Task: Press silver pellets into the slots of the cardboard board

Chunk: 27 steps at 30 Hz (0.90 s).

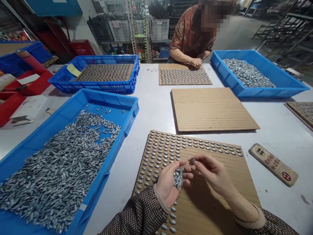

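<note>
My left hand [171,181] is cupped palm up around a small heap of grey spindle-shaped metal pieces [178,177]. Just beyond its fingertips, my right hand [211,171] pinches one such piece [193,161] between thumb and forefinger. Both hands are over a slitted cardboard sheet [220,202]. Matching pieces stand in rows along the sheet's left side and far edge, while its middle and right show bare cardboard. My hands and sleeves hide part of the sheet.
Left is a blue tray [132,111] of loose pieces. A blank cardboard stack [213,109] lies beyond my sheet, a phone [273,164] to its right. Across the table, a person [187,39] works at a filled sheet [185,77] between a blue basket [93,86] and another blue tray [283,80].
</note>
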### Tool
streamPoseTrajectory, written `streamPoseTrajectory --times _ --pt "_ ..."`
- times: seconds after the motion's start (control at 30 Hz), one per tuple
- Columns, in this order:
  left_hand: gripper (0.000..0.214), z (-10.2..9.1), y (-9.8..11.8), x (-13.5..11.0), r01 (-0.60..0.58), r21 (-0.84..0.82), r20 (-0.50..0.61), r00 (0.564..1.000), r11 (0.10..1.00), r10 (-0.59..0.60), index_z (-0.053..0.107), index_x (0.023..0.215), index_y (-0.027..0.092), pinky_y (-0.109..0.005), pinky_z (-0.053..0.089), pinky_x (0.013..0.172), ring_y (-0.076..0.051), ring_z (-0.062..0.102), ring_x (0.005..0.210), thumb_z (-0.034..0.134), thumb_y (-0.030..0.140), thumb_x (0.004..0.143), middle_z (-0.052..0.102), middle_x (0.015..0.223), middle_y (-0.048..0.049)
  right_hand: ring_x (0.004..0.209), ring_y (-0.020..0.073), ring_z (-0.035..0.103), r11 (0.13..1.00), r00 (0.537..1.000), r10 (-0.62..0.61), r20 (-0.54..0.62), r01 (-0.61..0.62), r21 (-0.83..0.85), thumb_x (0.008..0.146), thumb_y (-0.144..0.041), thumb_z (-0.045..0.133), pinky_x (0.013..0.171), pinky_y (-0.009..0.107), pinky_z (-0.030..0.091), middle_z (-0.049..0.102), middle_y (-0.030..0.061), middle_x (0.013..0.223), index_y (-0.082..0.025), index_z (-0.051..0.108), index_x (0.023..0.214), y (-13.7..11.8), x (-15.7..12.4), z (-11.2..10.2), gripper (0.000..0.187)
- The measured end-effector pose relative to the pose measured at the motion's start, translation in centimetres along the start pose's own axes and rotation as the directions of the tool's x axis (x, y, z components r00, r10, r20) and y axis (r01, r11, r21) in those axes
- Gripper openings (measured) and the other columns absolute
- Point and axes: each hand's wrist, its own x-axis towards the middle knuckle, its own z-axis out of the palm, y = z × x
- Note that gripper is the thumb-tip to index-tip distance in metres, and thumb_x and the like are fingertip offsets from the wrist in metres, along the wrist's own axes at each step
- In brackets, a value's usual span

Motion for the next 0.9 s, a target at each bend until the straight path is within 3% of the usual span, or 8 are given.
streamPoseTrajectory --times 0.07,0.13,0.2,0.37,0.53,0.63,0.9 --pt "0.027 0.2 0.8 -0.2 -0.008 -0.069 -0.023 1.000 0.998 0.006 0.058 0.107 0.010 -0.024 0.052 0.063 -0.017 0.069 0.077 0.053 0.026 0.086 0.068 0.095 -0.0122 0.074 0.0169 0.065 0.969 0.992 -0.103 -0.073 0.083 -0.232 0.090 -0.036 0.055 0.063 0.029 0.055 0.069 0.0083 0.089 -0.018 0.064 0.098 1.2 0.8 -1.0 0.021" --pt "0.029 0.3 1.2 -0.4 -0.048 -0.097 -0.019 0.999 0.994 0.046 0.055 0.113 0.010 -0.028 0.054 0.072 -0.020 0.069 0.085 0.050 0.023 0.086 0.067 0.103 -0.0143 0.077 0.0174 0.064 0.849 0.966 -0.258 -0.031 0.211 -0.485 0.092 -0.031 0.051 0.067 0.030 0.054 0.069 0.0084 0.091 -0.019 0.065 0.098 2.6 1.9 -1.8 0.020" --pt "0.028 0.2 1.0 -0.4 -0.058 -0.071 -0.014 0.998 0.996 0.057 0.052 0.113 0.011 -0.028 0.054 0.072 -0.020 0.070 0.084 0.050 0.020 0.086 0.068 0.103 -0.0148 0.082 0.0179 0.063 0.739 0.938 -0.344 0.035 0.293 -0.606 0.094 -0.025 0.046 0.073 0.031 0.053 0.068 0.0088 0.094 -0.019 0.066 0.098 3.9 3.0 -2.1 0.021" --pt "0.013 -0.3 -0.3 -0.2 -0.046 -0.018 -0.001 0.999 0.999 0.046 0.047 0.097 0.015 -0.027 0.053 0.066 -0.020 0.070 0.078 0.053 0.019 0.086 0.069 0.096 -0.0152 0.085 0.0172 0.061 0.655 0.923 -0.374 0.093 0.333 -0.678 0.095 -0.021 0.042 0.077 0.030 0.050 0.068 0.0081 0.093 -0.018 0.066 0.098 5.6 4.4 -1.3 0.025" --pt "0.015 -0.3 -0.4 -0.3 -0.051 0.050 0.075 0.996 0.997 0.047 0.053 0.091 0.014 -0.022 0.050 0.060 -0.014 0.067 0.069 0.062 0.024 0.084 0.069 0.088 -0.0106 0.085 0.0168 0.059 0.576 0.918 -0.373 0.135 0.343 -0.742 0.095 -0.019 0.041 0.074 0.027 0.047 0.066 0.0089 0.093 -0.017 0.068 0.094 5.6 4.6 -0.9 0.027" --pt "0.018 -0.4 -0.4 -0.3 -0.058 0.056 0.060 0.997 0.997 0.055 0.058 0.087 0.012 -0.019 0.049 0.058 -0.010 0.063 0.063 0.069 0.024 0.078 0.066 0.079 -0.0057 0.084 0.0168 0.057 0.536 0.919 -0.366 0.146 0.336 -0.775 0.094 -0.018 0.041 0.073 0.026 0.045 0.065 0.0098 0.092 -0.016 0.069 0.091 5.4 4.5 -1.1 0.029" --pt "0.024 -0.6 -0.9 0.1 -0.020 0.048 0.019 1.000 0.999 0.019 0.065 0.099 0.010 -0.017 0.045 0.053 -0.007 0.057 0.058 0.066 0.021 0.078 0.063 0.074 -0.0040 0.077 0.0157 0.053 0.519 0.929 -0.330 0.168 0.328 -0.789 0.093 -0.016 0.039 0.072 0.025 0.044 0.062 0.0088 0.084 -0.016 0.068 0.085 4.7 4.8 -0.9 0.030"
